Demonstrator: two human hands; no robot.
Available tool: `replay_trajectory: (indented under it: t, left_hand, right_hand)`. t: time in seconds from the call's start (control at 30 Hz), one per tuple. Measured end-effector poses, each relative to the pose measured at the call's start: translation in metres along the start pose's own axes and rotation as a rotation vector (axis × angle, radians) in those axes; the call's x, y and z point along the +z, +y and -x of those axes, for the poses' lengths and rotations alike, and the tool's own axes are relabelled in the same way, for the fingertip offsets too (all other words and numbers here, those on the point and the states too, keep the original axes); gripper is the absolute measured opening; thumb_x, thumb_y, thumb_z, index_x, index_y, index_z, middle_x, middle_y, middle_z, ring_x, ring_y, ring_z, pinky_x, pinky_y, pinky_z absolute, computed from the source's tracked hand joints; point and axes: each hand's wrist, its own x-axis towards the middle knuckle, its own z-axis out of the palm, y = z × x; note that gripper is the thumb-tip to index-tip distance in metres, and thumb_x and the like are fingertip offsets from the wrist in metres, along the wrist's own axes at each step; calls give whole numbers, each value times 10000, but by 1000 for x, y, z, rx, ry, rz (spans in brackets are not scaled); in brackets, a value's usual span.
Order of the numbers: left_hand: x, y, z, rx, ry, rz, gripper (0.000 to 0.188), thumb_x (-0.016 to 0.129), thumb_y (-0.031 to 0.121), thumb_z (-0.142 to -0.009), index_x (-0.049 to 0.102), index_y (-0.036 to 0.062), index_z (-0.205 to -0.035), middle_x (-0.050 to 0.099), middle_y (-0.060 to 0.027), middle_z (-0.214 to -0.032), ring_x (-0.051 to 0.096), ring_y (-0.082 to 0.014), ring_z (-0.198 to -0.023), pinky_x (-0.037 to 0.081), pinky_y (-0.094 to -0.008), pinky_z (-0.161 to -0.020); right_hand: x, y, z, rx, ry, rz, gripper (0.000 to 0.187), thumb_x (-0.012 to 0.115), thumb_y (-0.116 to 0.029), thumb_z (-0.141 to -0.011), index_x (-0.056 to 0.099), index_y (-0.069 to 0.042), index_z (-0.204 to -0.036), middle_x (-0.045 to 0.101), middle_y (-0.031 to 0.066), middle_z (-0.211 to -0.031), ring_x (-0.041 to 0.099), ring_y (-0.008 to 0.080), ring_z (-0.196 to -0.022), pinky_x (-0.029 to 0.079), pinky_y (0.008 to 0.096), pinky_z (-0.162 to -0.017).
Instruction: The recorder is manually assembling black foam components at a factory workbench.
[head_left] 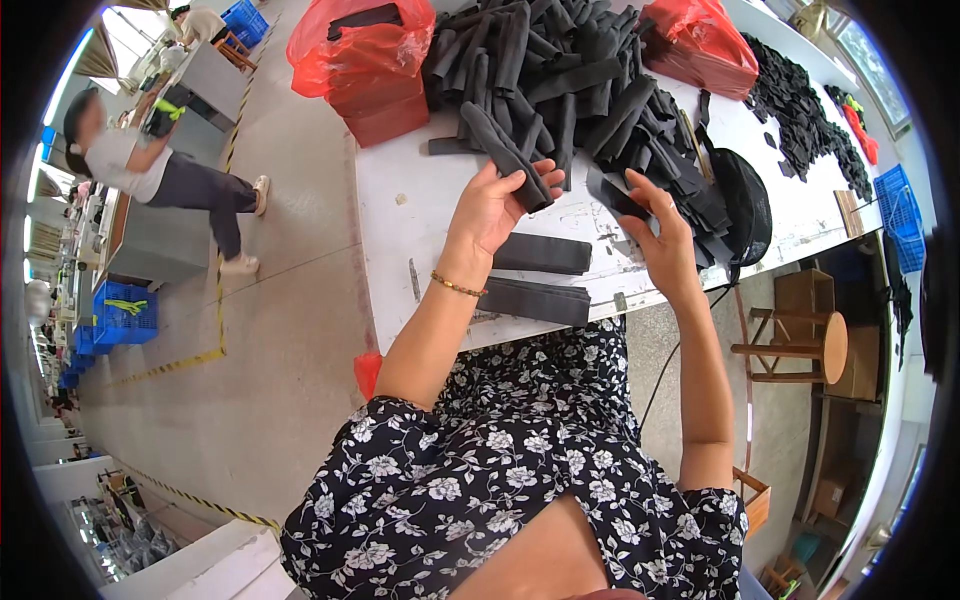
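Observation:
My left hand [492, 208] grips a rolled black fabric piece [497, 140], which slants up and away over the white table [400, 235]. In my right hand [662, 232], a flat dark strip [610, 192] is pinched between thumb and fingers, a short way right of the roll. Beyond both hands lies a large heap of black rolled and folded fabric pieces [545, 70]. Nearer to me, two flat stacks of black strips [545, 253] [535, 302] lie one in front of the other along the table's front edge.
Red plastic bags [365, 70] [700, 45] flank the heap. A black mesh round object [742, 205] with a cord stands right of it. Small black pieces [805, 115] cover the far right. A wooden stool [832, 347] is at right; another person [130, 160] walks at left near blue crates [125, 318].

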Motion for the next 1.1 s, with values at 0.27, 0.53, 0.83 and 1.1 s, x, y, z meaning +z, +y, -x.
replay_trajectory:
  t: [0.27, 0.53, 0.83, 1.1]
  left_hand:
    - [1, -13, -5, 51, 151, 46, 223, 557, 24, -942, 515, -63, -1143, 581, -192, -1243, 588, -346, -1143, 527, -469, -978]
    - [5, -10, -1, -19, 43, 74, 237, 527, 39, -960, 476, -22, -1183, 572, -229, -1239, 587, -378, -1139, 513, -491, -987]
    - [38, -28, 22, 169, 101, -23, 446, 472, 3, -972, 282, 22, -1375, 566, -259, -1219, 599, -360, -1125, 545, -459, -947]
    - [50, -28, 31, 334, -19, 8, 431, 544, 120, -975, 381, 11, -1359, 649, -179, -1081, 617, -298, -1103, 508, -416, -959]
  right_hand:
    - [21, -19, 16, -281, -4, 283, 299, 698, 5, -756, 701, -62, -1047, 588, 63, -923, 517, 255, -872, 450, 355, -780]
    - [24, -18, 3, -418, 104, 474, 285, 658, 28, -712, 725, -81, -967, 590, 34, -878, 542, 233, -837, 435, 353, -745]
    - [35, -19, 3, -554, 273, 657, 319, 640, -28, -687, 708, -83, -994, 574, 18, -896, 553, 225, -853, 432, 369, -775]
    - [53, -31, 17, -493, 182, 367, 561, 764, -48, -702, 561, -62, -1225, 554, 114, -1096, 538, 325, -957, 429, 422, -849]
